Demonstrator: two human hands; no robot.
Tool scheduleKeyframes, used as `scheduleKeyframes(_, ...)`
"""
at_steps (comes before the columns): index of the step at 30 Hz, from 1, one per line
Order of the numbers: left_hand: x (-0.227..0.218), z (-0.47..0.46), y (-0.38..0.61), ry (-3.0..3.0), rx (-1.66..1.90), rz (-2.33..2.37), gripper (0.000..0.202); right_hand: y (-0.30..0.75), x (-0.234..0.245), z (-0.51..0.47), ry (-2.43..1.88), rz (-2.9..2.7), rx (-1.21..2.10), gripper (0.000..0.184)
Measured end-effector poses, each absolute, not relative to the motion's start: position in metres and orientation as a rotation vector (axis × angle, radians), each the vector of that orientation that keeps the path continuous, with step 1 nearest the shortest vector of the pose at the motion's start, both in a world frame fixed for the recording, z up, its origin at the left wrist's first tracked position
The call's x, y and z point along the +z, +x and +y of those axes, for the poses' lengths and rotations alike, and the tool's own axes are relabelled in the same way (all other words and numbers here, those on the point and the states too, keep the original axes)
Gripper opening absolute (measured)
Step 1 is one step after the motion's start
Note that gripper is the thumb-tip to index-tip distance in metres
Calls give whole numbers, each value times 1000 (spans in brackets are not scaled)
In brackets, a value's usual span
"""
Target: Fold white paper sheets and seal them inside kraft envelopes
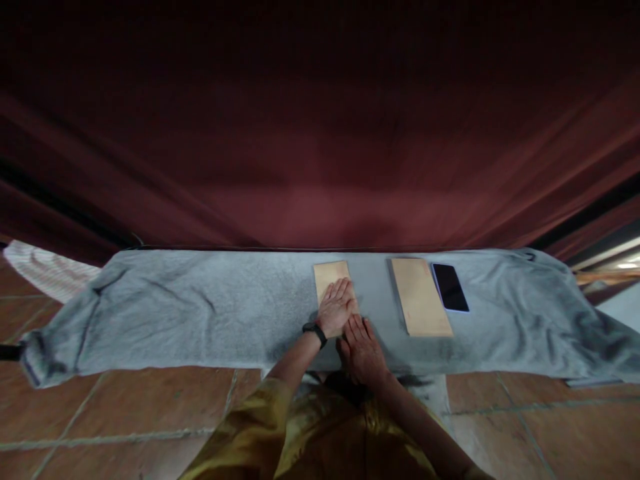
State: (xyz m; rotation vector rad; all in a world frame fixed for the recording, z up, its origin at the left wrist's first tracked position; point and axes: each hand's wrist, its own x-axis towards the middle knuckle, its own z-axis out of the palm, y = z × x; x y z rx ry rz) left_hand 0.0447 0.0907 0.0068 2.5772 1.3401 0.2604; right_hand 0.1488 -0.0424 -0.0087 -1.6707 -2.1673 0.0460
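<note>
My left hand (pixel 337 305) lies flat, fingers stretched out, on a tan envelope-like sheet (pixel 331 272) that rests on a grey cloth (pixel 200 307). A black band sits on that wrist. My right hand (pixel 363 350) rests just below and to the right of it, fingers extended and laid flat at the sheet's lower corner on the cloth. A second, larger tan sheet (pixel 421 296) lies to the right, apart from both hands.
A dark phone (pixel 450 287) lies face up beside the larger sheet. A dark red curtain (pixel 320 133) hangs behind the cloth. Terracotta floor tiles (pixel 125 413) spread in front. A striped white cloth (pixel 45 267) lies at the far left.
</note>
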Motion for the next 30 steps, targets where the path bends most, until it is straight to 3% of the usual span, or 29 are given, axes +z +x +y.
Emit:
scheduleKeyframes(10,7,150,55,2537,255,1485,62,145,-9,-42,-1683,-2146,-48,56)
scheduleKeyframes(20,7,73,17,2591,219,1243,58,144,-15,-40,-1711,-2130,-65,53)
scheduleKeyframes(24,-3,25,4,2363,409,1376,54,140,-16,-40,-1758,-2134,-75,56)
scheduleKeyframes(30,-11,1,5,1480,981,1583,57,129,-17,-33,-1823,-2070,-62,61)
